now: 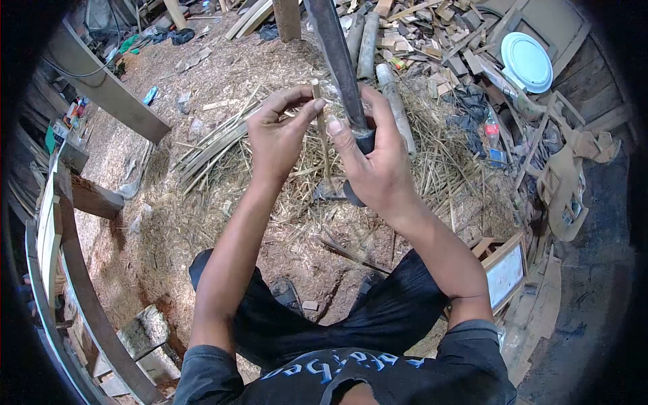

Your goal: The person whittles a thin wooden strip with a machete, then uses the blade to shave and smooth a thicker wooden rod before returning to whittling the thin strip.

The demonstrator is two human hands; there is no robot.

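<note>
My left hand (280, 131) pinches a thin wooden stick (322, 135) near its top end, between thumb and fingertips. The stick hangs roughly upright, its lower end over the straw. My right hand (381, 158) is wrapped round the dark handle (365, 142) of a large, wide blade (337, 64), which points up and away from me. The right thumb lies close to the stick; whether it touches is hard to tell. Below the hands, a small dark piece (331, 189) lies on the ground.
Split sticks (216, 148) lie in a bundle at the left, with loose straw (439, 172) at the right. Wooden posts (111, 84) stand at the left. Wood scraps (432, 34), round poles (395, 101), a white lid (526, 62) and a bottle (492, 131) are farther off.
</note>
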